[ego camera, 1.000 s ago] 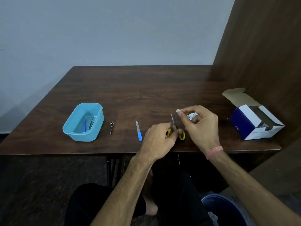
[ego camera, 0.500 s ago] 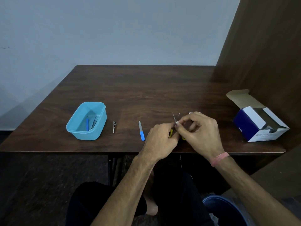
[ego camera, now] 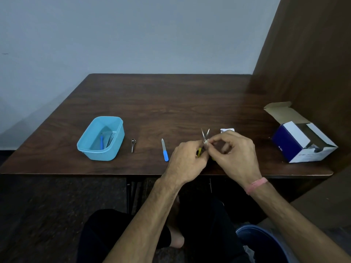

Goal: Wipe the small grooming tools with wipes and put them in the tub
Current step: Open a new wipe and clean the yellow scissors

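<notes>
My left hand [ego camera: 187, 162] grips the yellow handles of small scissors [ego camera: 205, 134], whose two blades stand spread apart, tips pointing away from me. My right hand [ego camera: 234, 155] pinches a small white wipe [ego camera: 206, 142] against the blades near the pivot. A blue-handled nail file [ego camera: 164, 149] and a metal nail clipper [ego camera: 133, 144] lie on the table to the left. The light blue tub [ego camera: 89, 149] at the left holds a blue-handled tool and a metal one.
A white wrapper [ego camera: 227, 130] lies just beyond my right hand. An open blue and white box [ego camera: 303, 143] sits at the table's right edge by a brown wall panel. A blue bin [ego camera: 264, 242] stands on the floor at my right.
The right hand slid the wipe down from the blade tips to the pivot, and the scissor blades have spread apart. The view also shifted slightly.
</notes>
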